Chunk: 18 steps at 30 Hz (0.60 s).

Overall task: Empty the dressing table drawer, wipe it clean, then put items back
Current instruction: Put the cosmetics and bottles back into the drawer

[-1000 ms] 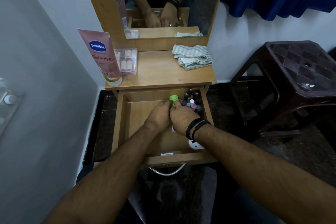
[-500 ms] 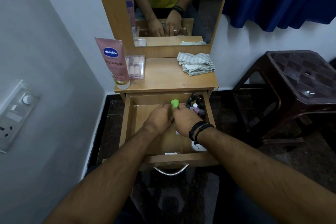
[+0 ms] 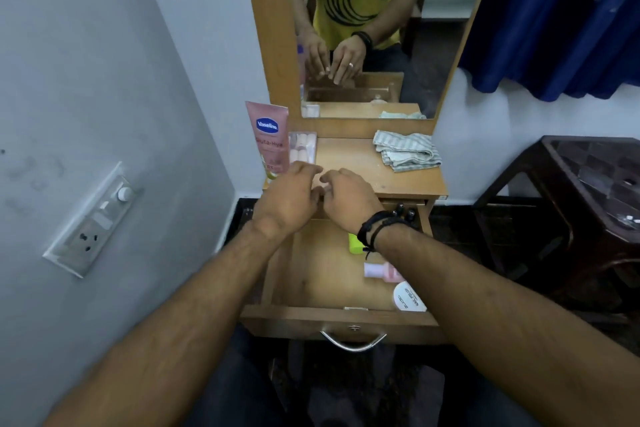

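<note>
The wooden drawer (image 3: 322, 281) of the dressing table (image 3: 349, 163) stands pulled open below me. Both hands hover side by side above its back edge, at the tabletop's front. My left hand (image 3: 289, 199) and my right hand (image 3: 348, 199) hold nothing, with fingers loosely spread and tips almost touching. In the drawer's right half lie a green-capped item (image 3: 355, 243), a pink bottle (image 3: 381, 270) and a white round jar (image 3: 408, 298). Small dark-capped bottles (image 3: 403, 211) stand in the back right corner, partly hidden by my right wrist.
On the tabletop a pink Vaseline tube (image 3: 268, 135) stands at the left beside a clear box of pink rolls (image 3: 303, 147); a folded striped cloth (image 3: 407, 151) lies at the right. A dark stool (image 3: 588, 184) stands to the right, a wall with a socket plate (image 3: 93, 222) close left.
Both hands have let go of the green-capped item, which now lies in the drawer, and have risen toward the tabletop's front edge. The camera has tilted up.
</note>
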Motion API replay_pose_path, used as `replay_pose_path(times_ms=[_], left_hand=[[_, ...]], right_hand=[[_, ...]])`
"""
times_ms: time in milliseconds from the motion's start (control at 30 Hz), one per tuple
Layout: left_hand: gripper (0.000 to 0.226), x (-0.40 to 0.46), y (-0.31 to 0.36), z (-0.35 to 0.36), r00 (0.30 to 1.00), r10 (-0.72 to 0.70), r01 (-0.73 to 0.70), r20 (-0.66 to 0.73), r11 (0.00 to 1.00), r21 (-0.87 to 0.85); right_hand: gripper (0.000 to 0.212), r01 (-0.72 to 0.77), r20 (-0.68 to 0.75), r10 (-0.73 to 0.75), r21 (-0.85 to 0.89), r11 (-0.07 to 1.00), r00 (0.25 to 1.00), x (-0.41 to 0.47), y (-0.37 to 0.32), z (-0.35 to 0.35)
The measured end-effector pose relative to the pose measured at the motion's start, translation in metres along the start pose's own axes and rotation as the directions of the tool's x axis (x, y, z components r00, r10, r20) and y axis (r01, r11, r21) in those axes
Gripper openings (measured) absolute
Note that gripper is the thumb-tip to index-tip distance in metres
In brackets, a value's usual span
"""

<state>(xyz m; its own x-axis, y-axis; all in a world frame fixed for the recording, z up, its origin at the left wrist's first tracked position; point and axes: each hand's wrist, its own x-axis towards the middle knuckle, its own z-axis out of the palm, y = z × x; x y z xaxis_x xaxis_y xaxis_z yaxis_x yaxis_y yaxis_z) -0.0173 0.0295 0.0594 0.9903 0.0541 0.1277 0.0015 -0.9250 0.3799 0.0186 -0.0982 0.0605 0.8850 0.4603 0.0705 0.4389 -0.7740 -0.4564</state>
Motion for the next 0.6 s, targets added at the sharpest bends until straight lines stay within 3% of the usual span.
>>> replay_pose_path(times_ms=[200, 300, 433, 533, 600], left_hand=[[0.037, 0.003, -0.003, -0.05, 0.973, 0.088, -0.004, -0.213, 0.931, 0.365], [0.044, 0.01, -0.006, -0.063, 0.965, 0.105, 0.006, -0.24, 0.907, 0.42], [0.076, 0.021, -0.01, -0.073, 0.966, 0.112, 0.014, -0.234, 0.88, 0.475], [0.093, 0.025, -0.005, -0.082, 0.984, 0.034, 0.053, -0.175, 0.881, 0.47], [0.093, 0.025, 0.0, -0.09, 0.987, -0.027, 0.099, -0.156, 0.873, 0.477]], right_hand=[[0.029, 0.02, -0.113, -0.008, 0.106, 0.994, 0.994, 0.027, -0.041, -0.018], [0.027, 0.002, -0.117, 0.016, 0.155, 0.988, 0.993, 0.036, -0.047, -0.019], [0.035, -0.036, -0.099, 0.054, 0.181, 0.983, 0.994, 0.04, -0.047, -0.016], [0.038, -0.054, -0.075, 0.07, 0.194, 0.979, 0.995, 0.04, -0.045, -0.011], [0.04, -0.065, -0.063, 0.08, 0.212, 0.975, 0.995, 0.038, -0.043, -0.008]])
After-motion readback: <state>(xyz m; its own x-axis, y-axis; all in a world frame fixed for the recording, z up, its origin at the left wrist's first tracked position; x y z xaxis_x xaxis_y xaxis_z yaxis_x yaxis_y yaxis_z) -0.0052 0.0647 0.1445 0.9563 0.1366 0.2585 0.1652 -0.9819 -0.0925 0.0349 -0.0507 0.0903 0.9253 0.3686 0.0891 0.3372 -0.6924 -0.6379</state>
